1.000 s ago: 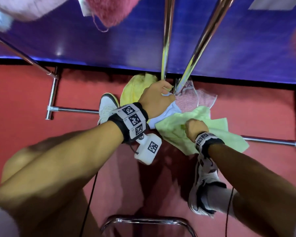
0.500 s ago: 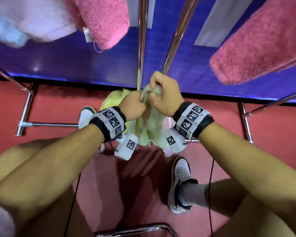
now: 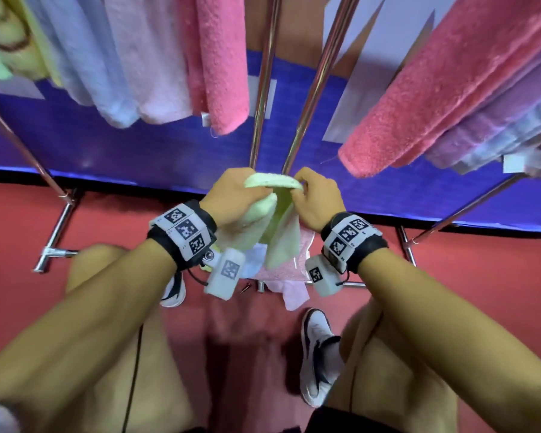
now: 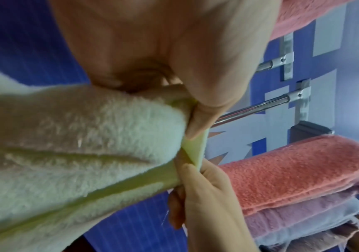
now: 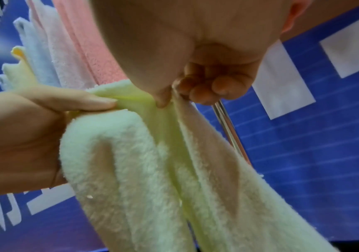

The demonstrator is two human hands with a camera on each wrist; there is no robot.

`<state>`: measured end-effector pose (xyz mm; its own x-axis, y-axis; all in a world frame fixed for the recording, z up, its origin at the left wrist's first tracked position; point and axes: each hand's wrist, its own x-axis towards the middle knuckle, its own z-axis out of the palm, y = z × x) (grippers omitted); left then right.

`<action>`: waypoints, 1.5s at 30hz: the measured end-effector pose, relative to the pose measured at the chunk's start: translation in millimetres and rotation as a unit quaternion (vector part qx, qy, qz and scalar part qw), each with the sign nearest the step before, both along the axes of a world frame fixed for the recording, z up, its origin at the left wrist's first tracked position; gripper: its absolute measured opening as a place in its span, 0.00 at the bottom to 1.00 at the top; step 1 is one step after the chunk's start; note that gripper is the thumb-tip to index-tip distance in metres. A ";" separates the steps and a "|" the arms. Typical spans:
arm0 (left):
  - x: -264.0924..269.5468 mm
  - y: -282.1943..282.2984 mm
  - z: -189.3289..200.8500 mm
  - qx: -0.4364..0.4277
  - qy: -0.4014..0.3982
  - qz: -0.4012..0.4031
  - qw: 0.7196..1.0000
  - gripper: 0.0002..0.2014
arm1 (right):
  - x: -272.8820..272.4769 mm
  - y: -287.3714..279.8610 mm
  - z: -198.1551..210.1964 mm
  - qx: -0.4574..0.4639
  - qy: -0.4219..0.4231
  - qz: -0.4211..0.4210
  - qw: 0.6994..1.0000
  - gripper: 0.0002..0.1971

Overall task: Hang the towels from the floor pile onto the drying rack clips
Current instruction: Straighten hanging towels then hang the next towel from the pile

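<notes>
A pale green towel (image 3: 263,226) hangs between my two hands in front of the rack's steel poles (image 3: 264,76). My left hand (image 3: 231,195) pinches its top edge on the left, and my right hand (image 3: 316,198) pinches the same edge on the right. The left wrist view shows the thumb of my left hand (image 4: 197,119) pressed on the green towel (image 4: 77,145) hem. In the right wrist view my right hand (image 5: 169,95) holds the green towel (image 5: 152,170) with curled fingers. Leftover towels in pink and white (image 3: 281,276) lie on the red floor below.
Pink, light pink and blue towels (image 3: 156,57) hang at the upper left. A pink towel (image 3: 444,89) with purple ones hangs at the upper right. A blue banner (image 3: 138,145) stands behind the rack. My shoes (image 3: 316,354) stand on the red floor, near the rack's base bars (image 3: 57,232).
Both hands have risen from the floor pile with the green towel. They have drawn slightly apart along its top edge. The head view has tilted up, showing more hung towels.
</notes>
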<state>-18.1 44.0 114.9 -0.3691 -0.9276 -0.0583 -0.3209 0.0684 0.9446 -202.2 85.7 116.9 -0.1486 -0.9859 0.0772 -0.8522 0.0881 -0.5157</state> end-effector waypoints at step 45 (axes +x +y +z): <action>-16.4 47.5 -71.5 0.207 0.030 -0.035 0.977 0.21 | -6.5 56.4 -92.0 -0.037 -0.217 0.027 0.975 0.03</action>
<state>-34.5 91.6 43.4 -0.4445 -0.8021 -0.3989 -0.2714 -0.3038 0.9133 -208.7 142.1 24.8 -0.1316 -0.9873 0.0892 -0.5549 -0.0012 -0.8319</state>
